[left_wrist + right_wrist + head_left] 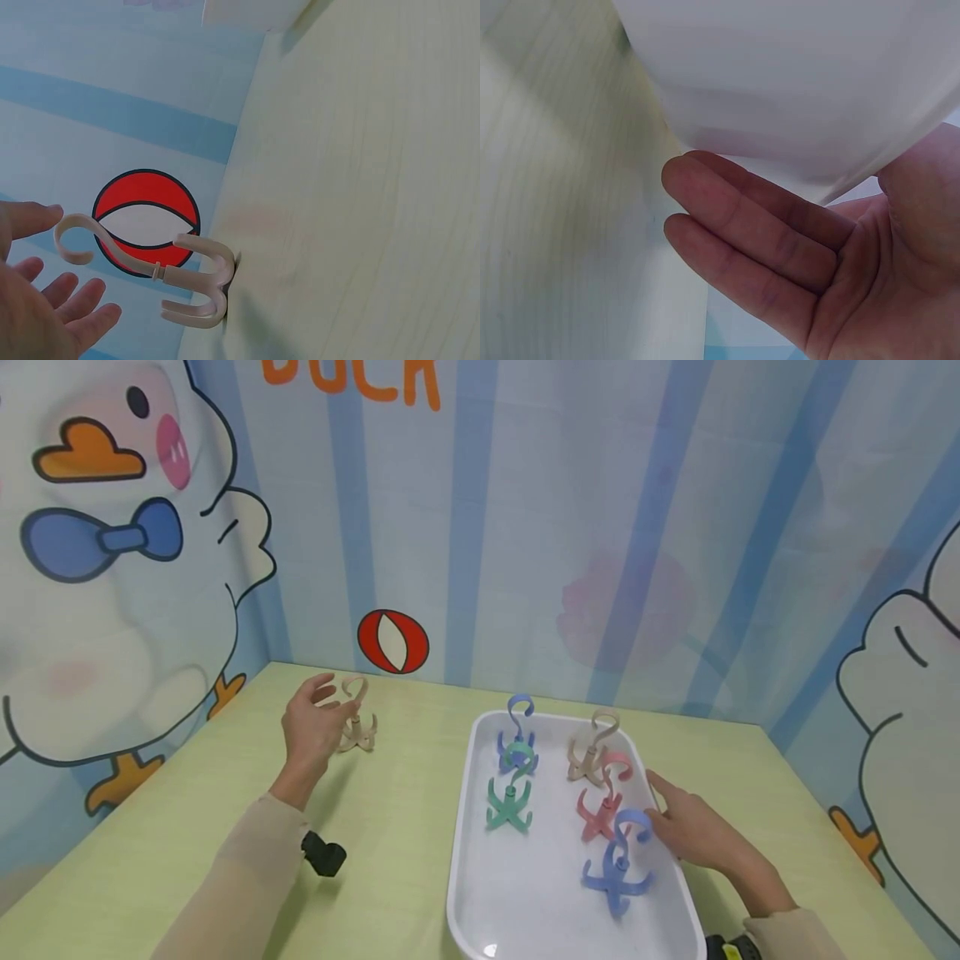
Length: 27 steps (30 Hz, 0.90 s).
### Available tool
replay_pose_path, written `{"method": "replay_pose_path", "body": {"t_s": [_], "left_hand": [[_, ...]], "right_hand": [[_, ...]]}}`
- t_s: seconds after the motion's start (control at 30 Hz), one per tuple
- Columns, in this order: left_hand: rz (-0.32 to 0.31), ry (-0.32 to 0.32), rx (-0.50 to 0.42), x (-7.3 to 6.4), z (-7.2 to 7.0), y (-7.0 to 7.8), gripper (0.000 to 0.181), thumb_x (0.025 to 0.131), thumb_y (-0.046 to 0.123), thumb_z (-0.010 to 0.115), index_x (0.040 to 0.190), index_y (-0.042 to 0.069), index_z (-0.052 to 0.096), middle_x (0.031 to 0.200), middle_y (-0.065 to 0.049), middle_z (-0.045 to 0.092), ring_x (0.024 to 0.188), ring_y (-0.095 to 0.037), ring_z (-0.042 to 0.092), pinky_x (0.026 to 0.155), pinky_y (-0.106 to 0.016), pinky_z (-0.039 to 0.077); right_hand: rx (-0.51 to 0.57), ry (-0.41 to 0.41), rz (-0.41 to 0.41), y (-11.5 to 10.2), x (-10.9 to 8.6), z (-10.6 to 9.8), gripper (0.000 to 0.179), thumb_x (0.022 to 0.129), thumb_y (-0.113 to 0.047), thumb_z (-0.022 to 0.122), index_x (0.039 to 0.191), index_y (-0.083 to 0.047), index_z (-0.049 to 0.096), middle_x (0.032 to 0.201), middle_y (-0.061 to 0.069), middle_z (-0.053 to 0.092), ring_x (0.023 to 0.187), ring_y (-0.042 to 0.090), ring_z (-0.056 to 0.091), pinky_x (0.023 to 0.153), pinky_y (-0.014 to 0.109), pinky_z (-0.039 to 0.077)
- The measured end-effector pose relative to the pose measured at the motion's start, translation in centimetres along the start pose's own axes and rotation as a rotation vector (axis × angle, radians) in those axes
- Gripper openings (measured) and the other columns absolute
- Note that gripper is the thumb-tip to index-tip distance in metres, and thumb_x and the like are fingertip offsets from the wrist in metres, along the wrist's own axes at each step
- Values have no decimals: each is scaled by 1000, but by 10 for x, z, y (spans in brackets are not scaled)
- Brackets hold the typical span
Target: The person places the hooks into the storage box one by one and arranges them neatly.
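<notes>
My left hand [318, 727] is around the curved top of a beige plastic swivel hook [356, 735] that stands on the table at the left. In the left wrist view its thumb tip is right at the top of the beige hook [191, 277], with the other fingers spread below, not closed on it. My right hand [697, 827] holds the right rim of a white tray [517, 902]. The right wrist view shows its fingers [742, 232] extended along the outside of the tray wall [780, 97], while the thumb reaches over the rim.
Inside the tray stand several similar hooks: a blue hook [517, 752] and a green hook [509, 808] on the left, a beige hook [585, 764], a red hook [600, 818] and another blue hook [617, 881] on the right. A printed curtain [510, 527] rises behind the table [405, 793].
</notes>
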<state>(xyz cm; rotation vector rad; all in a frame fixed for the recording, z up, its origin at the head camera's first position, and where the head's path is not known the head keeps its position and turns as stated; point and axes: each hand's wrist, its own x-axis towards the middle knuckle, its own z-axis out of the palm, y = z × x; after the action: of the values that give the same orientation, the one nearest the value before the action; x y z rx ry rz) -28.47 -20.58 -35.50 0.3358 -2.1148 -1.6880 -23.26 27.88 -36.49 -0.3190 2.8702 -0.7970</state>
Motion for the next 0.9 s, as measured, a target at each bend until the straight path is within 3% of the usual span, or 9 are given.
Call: {"method": "replay_pose_path", "body": {"t_s": [0.43,0.9], "left_hand": [[46,-96,103,21,5,-7,66,100,12,71,160,16,46,156,-23,52,141,-42,54,111,-54,52],[78,-143,172,38,13,-13,65,99,5,71,158,20,51,156,-20,54,137,-36,58,99,-41,57]], "right_hand": [[-14,0,10,0,1,-1,69,108,-15,54,163,10,21,129,34,66,88,24,74,72,42,66],[10,3,7,0,-1,0,69,107,-15,53,163,10,20,125,34,68,85,24,75,68,39,65]]}}
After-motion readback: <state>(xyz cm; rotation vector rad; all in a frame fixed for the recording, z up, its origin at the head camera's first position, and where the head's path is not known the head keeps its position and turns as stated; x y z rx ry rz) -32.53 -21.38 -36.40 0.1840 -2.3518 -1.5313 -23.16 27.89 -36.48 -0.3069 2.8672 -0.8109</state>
